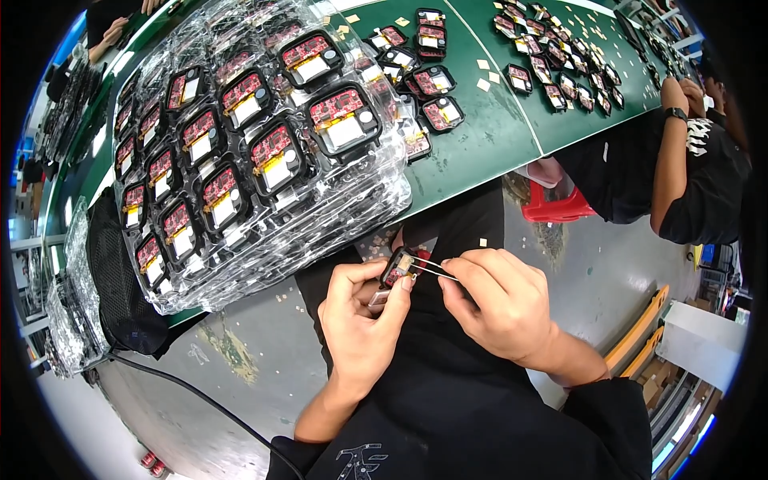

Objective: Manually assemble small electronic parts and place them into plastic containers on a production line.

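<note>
Two bare hands meet above the wearer's lap. The left hand (pixel 358 324) has its thumb and fingers closed around one small black-cased device (pixel 392 269), tilted with its open face toward the right hand (pixel 506 302), seemingly for easy access. The right hand pinches one pair of metal tweezers (pixel 436 274), prongs slightly apart, tips at a pale square (pixel 406 262) on the device; whether they grip it, I cannot tell. About fourteen similar units (pixel 345 118) lie face up in the top of a stack of clear trays (pixel 340 228), whose pockets probably keep them apart. At least six loose units (pixel 442 114) cluster beside it on the green table (pixel 480 148); a farther group (pixel 558 64) is too crowded to count.
</note>
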